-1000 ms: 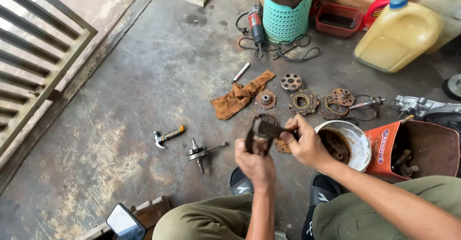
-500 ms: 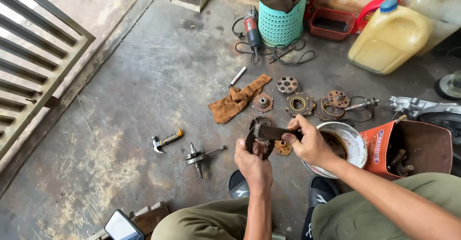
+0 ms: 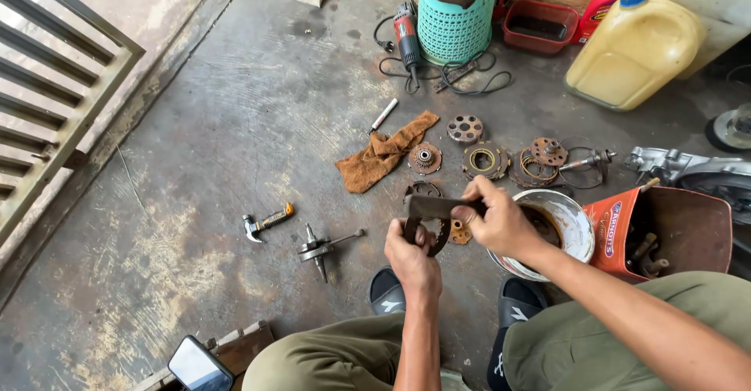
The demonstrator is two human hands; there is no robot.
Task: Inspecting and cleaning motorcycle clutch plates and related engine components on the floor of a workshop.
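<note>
Head view: rusty parts in cut can

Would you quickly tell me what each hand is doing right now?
Left hand: closed on the dark ring-shaped metal part.
Right hand: closed on the flat dark tool laid across that part.

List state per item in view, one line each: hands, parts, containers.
left hand: gripping the dark ring part from below
right hand: pinching a flat dark tool across the ring part
white bowl: upright, open, dirty inside
yellow jug: upright, blue cap on
brown rag: crumpled on floor
hammer: lying flat
teal basket: upright, cloth stuffed on top
</note>
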